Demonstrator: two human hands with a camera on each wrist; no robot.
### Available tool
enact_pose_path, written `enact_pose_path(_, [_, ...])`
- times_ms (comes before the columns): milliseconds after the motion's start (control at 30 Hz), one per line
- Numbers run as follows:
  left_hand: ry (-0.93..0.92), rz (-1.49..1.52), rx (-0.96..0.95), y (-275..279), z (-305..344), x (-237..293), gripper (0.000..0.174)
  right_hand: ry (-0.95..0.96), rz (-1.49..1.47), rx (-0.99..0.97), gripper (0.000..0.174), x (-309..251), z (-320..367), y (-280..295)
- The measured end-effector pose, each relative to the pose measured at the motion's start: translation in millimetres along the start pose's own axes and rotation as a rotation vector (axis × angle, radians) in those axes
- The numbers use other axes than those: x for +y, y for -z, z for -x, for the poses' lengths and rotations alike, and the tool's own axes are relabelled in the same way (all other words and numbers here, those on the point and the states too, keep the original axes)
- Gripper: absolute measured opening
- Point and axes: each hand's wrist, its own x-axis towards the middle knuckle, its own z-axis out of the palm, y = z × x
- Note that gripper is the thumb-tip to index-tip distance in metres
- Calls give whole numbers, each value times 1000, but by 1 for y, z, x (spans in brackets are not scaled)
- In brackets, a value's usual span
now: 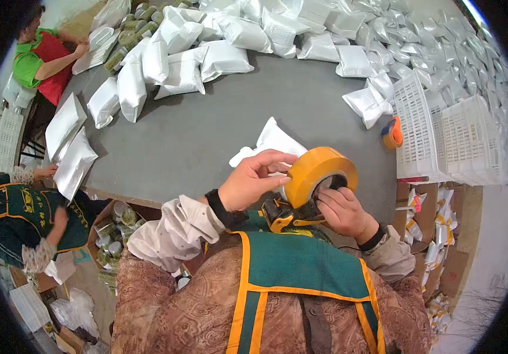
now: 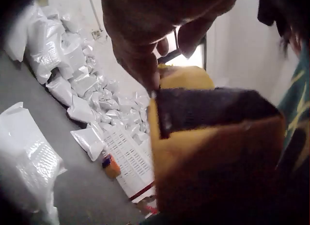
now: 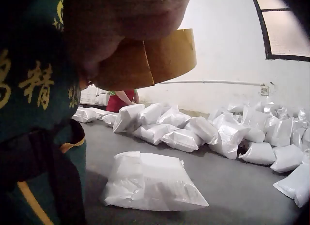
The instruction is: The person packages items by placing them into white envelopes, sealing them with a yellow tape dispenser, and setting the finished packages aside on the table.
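Observation:
A wide roll of yellow-brown packing tape (image 1: 308, 171) is up in front of the chest. My right hand (image 1: 345, 211) grips it with fingers inside the core. Beside its left rim is my left hand (image 1: 254, 180), index finger reaching to the tape and thumb apart from it. The left wrist view shows a fingertip right at the edge of a dark band on the yellow tape (image 2: 218, 152). Just below the hands sits a black and yellow tape dispenser (image 1: 277, 215), partly hidden. A white padded bag (image 1: 278, 138) lies on the table beyond the left hand.
Many filled white bags (image 1: 227, 59) are heaped along the grey table's (image 1: 230, 112) far side. An orange tape roll (image 1: 392, 133) is by the white plastic crates (image 1: 425, 138) at right. Two people work at the left, near a box of jars (image 1: 112, 239).

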Motion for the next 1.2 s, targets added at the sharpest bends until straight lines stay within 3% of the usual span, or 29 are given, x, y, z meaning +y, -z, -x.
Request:
enact_pose_path(33, [-58, -126, -15, 2, 1, -3, 30, 9, -10, -1, 19, -1, 0, -1])
enact_pose_path(333, [-105, -341, 112, 6, -1, -24, 6, 17, -57, 16, 21, -4, 0, -7])
enact_pose_path(433, [-77, -416, 77, 10, -3, -29, 6, 6, -84, 11, 21, -5, 2, -8])
enact_pose_path(533, [59, -141, 90, 7, 2, -20, 7, -5, -78, 4, 21, -7, 2, -4])
enact_pose_path(633, [0, -89, 53, -1, 5, -8, 6, -9, -73, 14, 21, -7, 1, -2])
enact_pose_path(733, [-83, -322, 45, 7, 3, -17, 7, -1, -71, 18, 21, -6, 1, -3])
enact_pose_path(933, [-69, -461, -42, 16, -2, -12, 4, -13, -94, -6, 23, -4, 0, -2])
enact_pose_path(1033, [-91, -453, -218, 27, 9, -5, 5, -40, -140, -11, 24, -4, 4, -6])
enact_pose_path(1200, [-134, -171, -138, 27, 13, -27, 9, -79, -219, 8, 27, -6, 6, -14])
